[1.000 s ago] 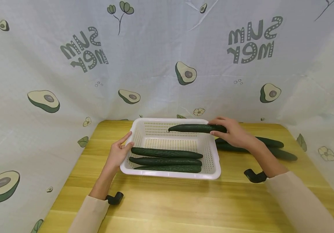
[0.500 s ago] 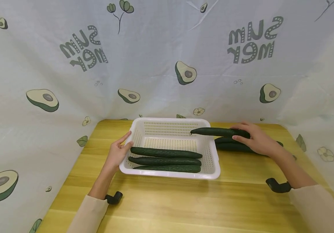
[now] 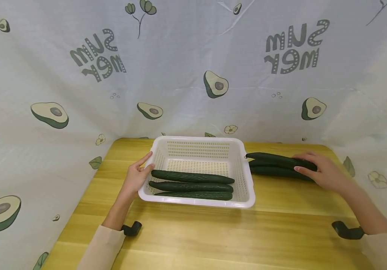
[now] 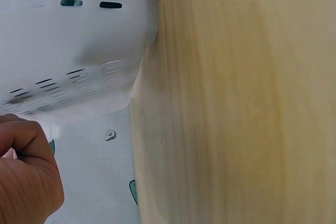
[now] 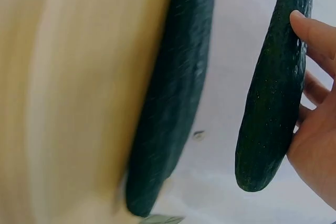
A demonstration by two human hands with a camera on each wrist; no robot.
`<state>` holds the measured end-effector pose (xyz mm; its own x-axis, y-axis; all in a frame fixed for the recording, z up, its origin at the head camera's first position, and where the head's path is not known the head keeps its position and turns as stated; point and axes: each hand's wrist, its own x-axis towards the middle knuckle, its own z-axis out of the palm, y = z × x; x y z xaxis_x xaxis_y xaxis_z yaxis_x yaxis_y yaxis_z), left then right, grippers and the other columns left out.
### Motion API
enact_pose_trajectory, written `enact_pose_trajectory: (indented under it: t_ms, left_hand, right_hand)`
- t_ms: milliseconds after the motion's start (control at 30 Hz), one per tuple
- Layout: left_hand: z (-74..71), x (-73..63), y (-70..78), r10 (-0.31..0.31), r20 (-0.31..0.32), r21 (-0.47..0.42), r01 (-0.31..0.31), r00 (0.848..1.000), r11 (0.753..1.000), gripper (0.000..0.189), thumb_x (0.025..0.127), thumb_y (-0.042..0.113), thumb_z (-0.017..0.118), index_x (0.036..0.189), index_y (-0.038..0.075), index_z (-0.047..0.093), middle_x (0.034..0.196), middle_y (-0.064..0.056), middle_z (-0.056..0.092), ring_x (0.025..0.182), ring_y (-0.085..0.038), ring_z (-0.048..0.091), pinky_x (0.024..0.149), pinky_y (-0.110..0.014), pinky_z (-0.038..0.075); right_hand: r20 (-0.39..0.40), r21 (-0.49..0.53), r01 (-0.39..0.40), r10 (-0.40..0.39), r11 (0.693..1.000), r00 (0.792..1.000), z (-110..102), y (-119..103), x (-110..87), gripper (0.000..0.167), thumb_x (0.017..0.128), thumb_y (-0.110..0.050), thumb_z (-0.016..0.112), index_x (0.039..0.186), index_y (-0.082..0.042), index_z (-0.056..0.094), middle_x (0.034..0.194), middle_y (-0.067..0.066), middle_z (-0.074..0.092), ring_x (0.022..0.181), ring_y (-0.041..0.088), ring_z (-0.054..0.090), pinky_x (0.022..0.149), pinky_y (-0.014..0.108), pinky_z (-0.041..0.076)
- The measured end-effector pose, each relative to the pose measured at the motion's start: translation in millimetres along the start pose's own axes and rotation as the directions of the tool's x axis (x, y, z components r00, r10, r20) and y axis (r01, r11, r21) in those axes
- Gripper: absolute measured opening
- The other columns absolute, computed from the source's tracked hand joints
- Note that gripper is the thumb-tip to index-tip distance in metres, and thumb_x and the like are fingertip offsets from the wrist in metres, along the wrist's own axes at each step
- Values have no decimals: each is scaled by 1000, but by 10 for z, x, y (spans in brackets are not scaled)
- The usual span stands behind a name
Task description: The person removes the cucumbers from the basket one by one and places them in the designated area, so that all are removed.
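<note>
A white plastic basket (image 3: 196,202) with slotted walls stands on the table. Three dark green cucumbers (image 3: 191,186) lie side by side along its near side. My left hand (image 3: 136,178) grips the basket's left rim, thumb over the edge; curled fingers show beside the slotted wall in the left wrist view. To the right of the basket, my right hand (image 3: 324,172) holds another cucumber (image 3: 274,159) by its right end. In the right wrist view that held cucumber (image 5: 273,103) is apart from a cucumber (image 5: 173,87) on the table. Cucumbers on the table (image 3: 274,171) are partly hidden beneath it.
The wooden table (image 3: 206,240) extends in front of the basket. Behind and along both sides hangs a pale curtain (image 3: 180,75) printed with avocados and lettering. A black wrist mount (image 3: 346,230) is on my right forearm and another (image 3: 132,228) on my left.
My right hand has carried the cucumber rightward and lower, from over the basket's far right side to over the cucumbers on the table. My left hand and the basket have stayed nearly still.
</note>
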<state>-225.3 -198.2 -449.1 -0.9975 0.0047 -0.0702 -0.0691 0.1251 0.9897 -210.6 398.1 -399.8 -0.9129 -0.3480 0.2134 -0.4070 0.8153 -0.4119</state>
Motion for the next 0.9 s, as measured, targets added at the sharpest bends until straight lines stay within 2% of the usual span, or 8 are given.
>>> enact_pose_trajectory:
  t_ms: [133, 333, 433, 633, 733, 900]
  left_hand:
    - [-15, -3, 3, -2, -7, 3, 2, 1000, 1000, 53, 104, 22, 62, 155, 32, 48, 53, 3, 58, 46, -8, 52, 54, -24, 54]
    - [-16, -2, -6, -2, -5, -9, 2, 1000, 1000, 53, 105, 21, 62, 155, 32, 48, 50, 5, 53, 45, -7, 50, 54, -24, 55]
    - [-13, 0, -16, -5, -2, -15, 5, 1000, 1000, 53, 105, 21, 62, 154, 32, 48, 50, 5, 53, 46, -6, 51, 55, -24, 56]
    - [-7, 5, -24, -10, 4, -29, 10, 1000, 1000, 53, 105, 21, 62, 155, 32, 48, 63, 2, 69, 58, -9, 66, 64, -29, 62]
    - [-7, -2, -19, -12, 8, -31, 13, 1000, 999, 53, 105, 22, 62, 155, 32, 48, 72, 0, 75, 67, -12, 72, 68, -32, 63]
    - [-6, -2, -12, -13, 9, -30, 13, 1000, 999, 53, 105, 22, 62, 155, 33, 48, 82, -4, 79, 72, -14, 74, 69, -34, 64]
  right_hand:
    - [3, -33, -13, 13, 999, 1000, 38, 104, -92, 39, 98, -21, 71, 133, -5, 64, 132, 25, 59, 119, 50, 53, 88, 65, 45]
    - [76, -19, -73, 74, 997, 994, 126, 165, -208, 40, 100, -24, 69, 135, -4, 62, 139, 32, 51, 121, 56, 50, 89, 69, 45]
    - [79, -13, -69, 69, 998, 994, 174, 172, -244, 40, 99, -23, 71, 134, -3, 63, 138, 31, 53, 121, 57, 50, 88, 70, 45]
    - [68, -11, -45, 46, 999, 997, 261, 193, -292, 39, 97, -21, 72, 132, -3, 65, 133, 28, 57, 118, 55, 53, 87, 69, 47]
    - [43, -36, -34, 36, 999, 998, 307, 213, -308, 37, 96, -20, 74, 130, -5, 67, 130, 24, 61, 116, 51, 56, 86, 67, 48]
    - [24, -53, 13, -12, 998, 1000, 374, 262, -331, 35, 94, -16, 76, 125, -5, 69, 125, 23, 63, 113, 50, 58, 85, 65, 48]
